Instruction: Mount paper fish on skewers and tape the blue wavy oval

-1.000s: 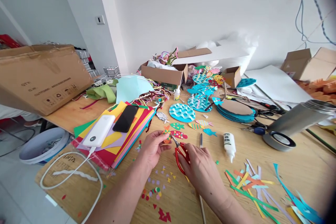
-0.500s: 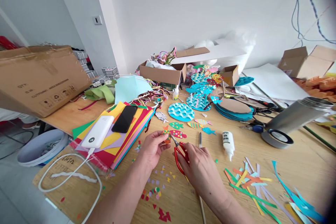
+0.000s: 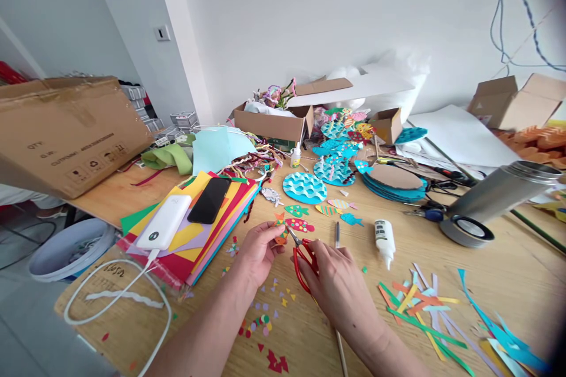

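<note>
Between the thumb and fingers of my left hand (image 3: 262, 245) is a small orange paper fish (image 3: 280, 234) with green and yellow pieces on it. My right hand (image 3: 335, 278) grips red-handled scissors (image 3: 304, 259), whose blade tips meet the edge of that fish. Just beyond lie a red paper fish with dots (image 3: 300, 224), a green fish (image 3: 296, 211), a yellow striped fish (image 3: 328, 211) and a blue fish (image 3: 352, 220). Below my hands, tiny paper dots and triangles (image 3: 264, 319) are scattered on the table.
To the left, a power bank (image 3: 164, 222) and phone (image 3: 209, 200) rest on coloured paper sheets (image 3: 201, 250). A glue bottle (image 3: 384, 242), paper strips (image 3: 420, 306) and a steel flask (image 3: 504, 194) are on the right. Wavy blue discs (image 3: 305, 188) and a carton (image 3: 272, 123) stand behind.
Both hands stay almost in place, with the scissors' tips still at the orange fish. The view has shifted very slightly.
</note>
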A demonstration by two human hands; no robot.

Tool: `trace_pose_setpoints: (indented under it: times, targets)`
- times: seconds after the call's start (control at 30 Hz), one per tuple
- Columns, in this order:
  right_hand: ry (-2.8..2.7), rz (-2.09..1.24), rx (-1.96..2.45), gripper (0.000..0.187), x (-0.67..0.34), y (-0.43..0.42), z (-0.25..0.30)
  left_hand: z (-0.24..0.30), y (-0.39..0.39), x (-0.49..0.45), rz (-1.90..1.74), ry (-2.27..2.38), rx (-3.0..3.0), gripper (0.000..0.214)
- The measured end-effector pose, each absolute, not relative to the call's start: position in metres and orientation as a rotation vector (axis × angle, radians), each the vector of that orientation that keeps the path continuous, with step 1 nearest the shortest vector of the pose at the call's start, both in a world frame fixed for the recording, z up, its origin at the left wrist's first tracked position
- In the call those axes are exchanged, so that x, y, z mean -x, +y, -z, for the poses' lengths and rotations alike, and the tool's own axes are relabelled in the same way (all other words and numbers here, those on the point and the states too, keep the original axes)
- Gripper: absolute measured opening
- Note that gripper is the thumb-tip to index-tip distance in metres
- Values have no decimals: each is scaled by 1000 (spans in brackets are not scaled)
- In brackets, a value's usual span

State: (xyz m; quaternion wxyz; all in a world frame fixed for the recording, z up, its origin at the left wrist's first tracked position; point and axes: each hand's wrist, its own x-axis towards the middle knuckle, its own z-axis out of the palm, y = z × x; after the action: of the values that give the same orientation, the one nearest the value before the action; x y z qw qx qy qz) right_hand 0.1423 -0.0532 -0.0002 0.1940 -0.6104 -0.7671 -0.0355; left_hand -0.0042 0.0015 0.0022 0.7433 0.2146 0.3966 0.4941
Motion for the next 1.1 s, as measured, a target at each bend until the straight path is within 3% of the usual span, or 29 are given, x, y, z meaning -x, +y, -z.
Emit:
trace_pose_setpoints:
  times: [0.4,1.1]
  targets:
    - [-2140,124,1680,15,-138,-57,-4,0,3,4,-1128,874,-426,27]
    - [-2127,157,1736,19,-139,-57,-2,-4,0,0,-1110,861,-382,16]
